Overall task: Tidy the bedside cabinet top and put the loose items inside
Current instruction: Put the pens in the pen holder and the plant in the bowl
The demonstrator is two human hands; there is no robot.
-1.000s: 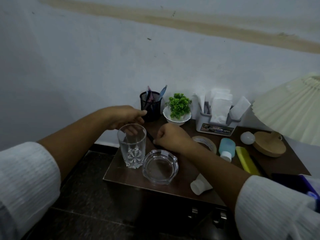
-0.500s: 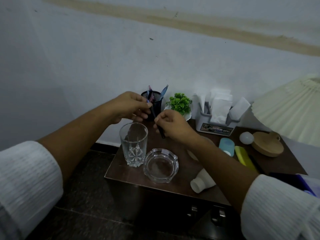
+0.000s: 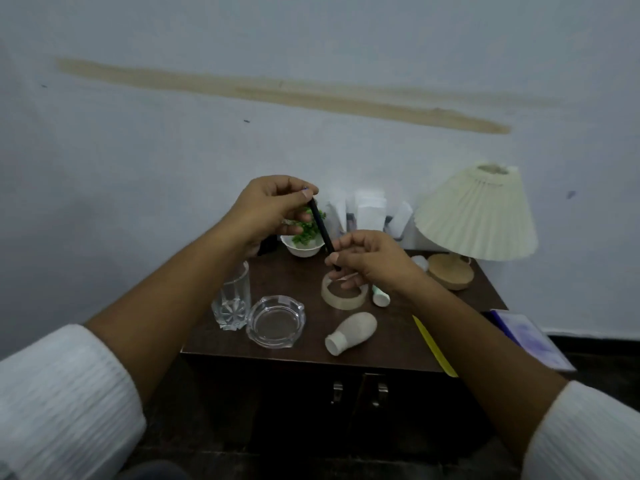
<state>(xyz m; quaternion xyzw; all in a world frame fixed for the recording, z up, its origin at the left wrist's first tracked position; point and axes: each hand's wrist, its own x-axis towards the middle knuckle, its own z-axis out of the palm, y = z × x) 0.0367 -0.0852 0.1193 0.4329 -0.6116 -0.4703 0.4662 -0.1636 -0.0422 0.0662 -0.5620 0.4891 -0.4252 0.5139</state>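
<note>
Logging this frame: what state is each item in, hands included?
Slim black pen: tilted, in the air, held at both ends.
Left hand: pinches the pen's upper end.
Right hand: grips the pen's lower end.
Clear faceted drinking glass: upright, looks empty.
Round clear glass ashtray: upright, empty.
Beige squat bottle: on its side, capped.
Dark cabinet doors: closed.
Pleated cream lamp: unlit.

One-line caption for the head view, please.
Left hand and right hand hold a black pen above the bedside cabinet.
</note>
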